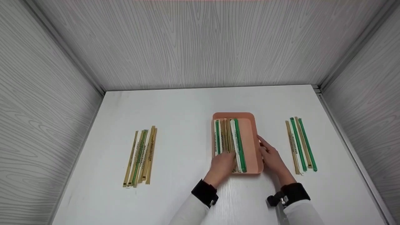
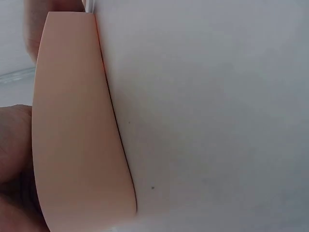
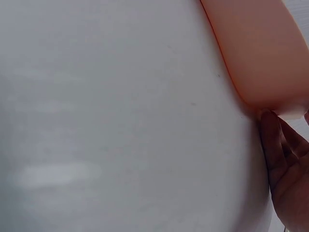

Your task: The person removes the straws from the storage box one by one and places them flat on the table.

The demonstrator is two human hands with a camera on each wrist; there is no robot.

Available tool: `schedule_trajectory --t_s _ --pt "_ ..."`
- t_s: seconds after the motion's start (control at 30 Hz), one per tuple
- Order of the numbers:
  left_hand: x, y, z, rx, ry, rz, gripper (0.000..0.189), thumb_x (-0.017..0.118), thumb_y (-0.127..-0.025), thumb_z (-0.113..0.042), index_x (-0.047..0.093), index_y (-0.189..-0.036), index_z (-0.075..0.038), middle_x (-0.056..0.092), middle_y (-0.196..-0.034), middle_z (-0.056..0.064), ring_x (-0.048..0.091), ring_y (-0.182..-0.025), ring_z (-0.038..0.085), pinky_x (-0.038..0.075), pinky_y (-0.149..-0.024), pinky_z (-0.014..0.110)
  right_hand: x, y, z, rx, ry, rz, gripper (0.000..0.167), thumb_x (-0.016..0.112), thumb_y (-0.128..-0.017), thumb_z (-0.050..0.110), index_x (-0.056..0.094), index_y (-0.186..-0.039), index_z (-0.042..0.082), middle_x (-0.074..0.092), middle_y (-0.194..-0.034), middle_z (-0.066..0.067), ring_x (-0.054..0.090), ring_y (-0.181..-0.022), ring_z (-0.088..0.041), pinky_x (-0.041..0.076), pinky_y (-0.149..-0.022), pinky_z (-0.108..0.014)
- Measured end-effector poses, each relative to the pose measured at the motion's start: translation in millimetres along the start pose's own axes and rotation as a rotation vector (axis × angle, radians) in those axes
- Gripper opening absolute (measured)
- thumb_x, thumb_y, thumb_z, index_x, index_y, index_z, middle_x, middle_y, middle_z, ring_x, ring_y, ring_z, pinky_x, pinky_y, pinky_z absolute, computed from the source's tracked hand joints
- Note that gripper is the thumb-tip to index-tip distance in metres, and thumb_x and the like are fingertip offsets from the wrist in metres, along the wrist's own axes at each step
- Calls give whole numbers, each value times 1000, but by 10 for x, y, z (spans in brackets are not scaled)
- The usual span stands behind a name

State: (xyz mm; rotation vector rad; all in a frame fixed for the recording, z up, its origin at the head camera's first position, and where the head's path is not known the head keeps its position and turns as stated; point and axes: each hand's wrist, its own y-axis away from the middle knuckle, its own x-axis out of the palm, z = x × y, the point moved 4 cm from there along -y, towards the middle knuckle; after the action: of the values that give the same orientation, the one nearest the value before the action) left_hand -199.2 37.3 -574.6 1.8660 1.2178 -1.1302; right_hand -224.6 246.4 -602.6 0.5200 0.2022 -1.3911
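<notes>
A shallow pink tray [image 1: 252, 131] in the head view holds a row of long, thin wrapped straws [image 1: 239, 140], green, white and brown, along its left part. My left hand [image 1: 222, 164] reaches over the near rim, its curled fingers on the brown straws; their tips are hidden. In the left wrist view the left hand [image 2: 14, 150] shows behind the tray's wall [image 2: 77, 130]. My right hand [image 1: 272, 158] is at the tray's right side, fingers fairly straight against the outside. The right wrist view shows a fingertip [image 3: 268, 118] of it touching the tray's lower corner.
Several brown and green wrapped straws [image 1: 140, 156] lie in a loose bundle on the left of the white table [image 1: 184, 125]. Another group of wrapped straws [image 1: 301, 145], green, white and brown, lies to the right. Grey wood-grain panels [image 1: 203, 47] enclose the back and sides.
</notes>
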Motion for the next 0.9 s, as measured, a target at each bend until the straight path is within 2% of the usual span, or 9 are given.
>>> schedule_trajectory --t_s 0.1,0.2,0.33,0.4,0.47,0.73,0.9 --pt "-1 0 24 -29 69 4 13 67 -89 -8 70 -101 -10 60 -78 1 53 -63 12 43 -49 25 -2 -1 7 4 -2 2 50 37 -107 26 28 -156 29 46 -143 -18 52 -115 -30 51 -84 -39" --pt "-8 -1 39 -57 123 7 21 66 -85 1 70 -104 -8 62 -79 2 53 -61 12 43 -48 24 -5 -1 13 6 -7 8 50 37 -107 26 28 -156 30 46 -143 -17 52 -113 -30 51 -82 -38" --pt "-24 -10 45 -78 155 -16 34 63 -79 11 70 -108 -5 66 -83 6 56 -60 13 44 -47 24 -7 -1 14 12 -15 9 50 37 -106 27 28 -156 31 46 -143 -16 53 -111 -30 51 -80 -37" --pt "-30 -13 45 -80 156 -32 34 63 -77 12 70 -106 -4 67 -83 6 57 -60 13 44 -46 24 -6 -1 8 12 -15 3 50 37 -106 27 29 -156 31 46 -143 -17 53 -112 -30 52 -80 -37" --pt "-36 -11 44 -76 163 -47 31 63 -78 12 70 -104 -4 67 -80 6 57 -58 12 44 -45 23 -5 -3 3 7 -6 2 50 37 -106 27 29 -156 30 46 -144 -18 53 -112 -30 52 -80 -37" --pt "-60 -20 45 -56 146 -107 15 57 -91 6 68 -97 -2 60 -68 4 50 -50 8 40 -40 23 -2 -14 -4 -4 15 -15 50 37 -107 25 29 -156 28 47 -142 -19 54 -110 -31 53 -78 -37" --pt "-84 -22 46 -64 157 -118 20 60 -88 7 68 -103 -2 62 -74 5 54 -56 11 43 -44 24 -6 -18 -14 -4 27 -12 50 37 -106 25 29 -156 27 47 -142 -20 55 -109 -30 52 -76 -35"
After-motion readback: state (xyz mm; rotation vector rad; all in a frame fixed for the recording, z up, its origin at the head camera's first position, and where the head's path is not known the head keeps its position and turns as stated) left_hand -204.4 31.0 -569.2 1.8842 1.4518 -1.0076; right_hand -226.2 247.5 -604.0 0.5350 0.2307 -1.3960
